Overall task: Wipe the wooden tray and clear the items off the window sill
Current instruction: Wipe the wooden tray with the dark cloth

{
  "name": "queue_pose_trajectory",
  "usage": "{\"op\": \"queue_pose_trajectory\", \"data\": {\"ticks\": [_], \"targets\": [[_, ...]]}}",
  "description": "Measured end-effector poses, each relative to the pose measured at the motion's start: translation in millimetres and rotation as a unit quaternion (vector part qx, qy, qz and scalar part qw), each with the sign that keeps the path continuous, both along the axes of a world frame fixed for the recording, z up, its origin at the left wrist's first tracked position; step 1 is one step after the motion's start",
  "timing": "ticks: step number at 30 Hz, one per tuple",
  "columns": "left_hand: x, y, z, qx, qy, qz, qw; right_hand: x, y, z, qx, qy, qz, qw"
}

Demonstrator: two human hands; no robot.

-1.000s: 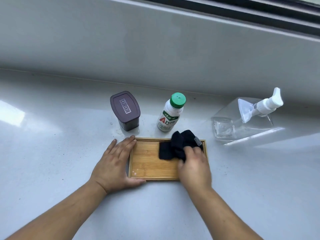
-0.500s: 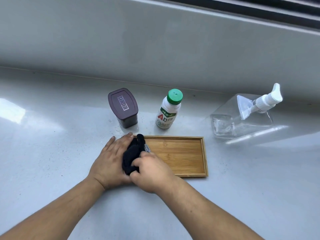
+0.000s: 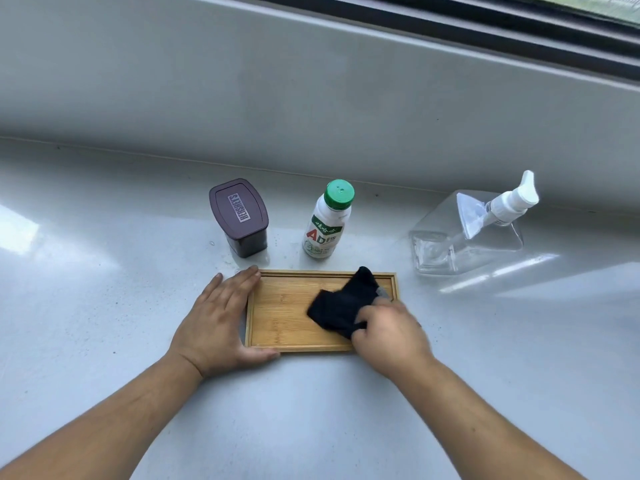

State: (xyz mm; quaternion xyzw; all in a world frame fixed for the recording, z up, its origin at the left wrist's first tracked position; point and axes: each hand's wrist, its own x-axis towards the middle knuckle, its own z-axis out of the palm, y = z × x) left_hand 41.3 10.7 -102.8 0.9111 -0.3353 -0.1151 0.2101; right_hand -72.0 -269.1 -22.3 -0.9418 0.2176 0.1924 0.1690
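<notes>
both forearms enter from the bottom edge, cut off below the elbows. the left hand (image 3: 216,322) lies flat and spread wide against the left end of the wooden tray (image 3: 284,315), palm down on the window sill (image 3: 104,341), thumb along the tray's near rim and fingertips reaching its far left corner; it grips nothing. the right hand (image 3: 389,336) is closed around a black cloth (image 3: 341,306), pressing it onto the right half of the tray. this hand is motion-blurred, so its fingers are hard to separate, and it covers the tray's near right corner. the cloth hides part of the tray floor and a small grey tag peeks out beside the knuckles.

just beyond the tray stand a dark brown lidded tub (image 3: 240,218) marked hershey's and a white drink bottle (image 3: 327,221) with a green cap; its label print is too small to read fully. further right, apart from the tray, sits a clear pump bottle (image 3: 467,237) with a white pump head. at the far top a dark window frame (image 3: 485,36) is cut off by the edge.
</notes>
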Motion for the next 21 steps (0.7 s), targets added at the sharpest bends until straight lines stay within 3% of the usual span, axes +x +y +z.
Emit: {"op": "queue_pose_trajectory", "data": {"ticks": [3, 8, 13, 17, 21], "targets": [[-1.1, -0.5, 2.1, -0.004, 0.002, 0.0, 1.0, -7.5, 55.7, -4.7, 0.098, -0.076, 0.042, 0.991], [-1.9, -0.9, 3.7, -0.017, 0.004, -0.005, 1.0, -36.3, 91.0, -11.0, 0.083, -0.105, 0.147, 0.98], [-1.3, -4.9, 17.0, 0.02, 0.024, 0.007, 0.999, -42.6, 40.8, 23.7, 0.103, -0.052, -0.017, 0.993], [-10.5, -8.0, 37.3, 0.091, 0.007, 0.014, 0.996, -69.4, 45.3, 67.0, 0.163, -0.094, -0.024, 0.982], [-44.0, -0.5, 55.8, 0.007, 0.051, 0.071, 0.996, -92.7, 81.8, 80.2, 0.26, -0.093, -0.026, 0.961]]}}
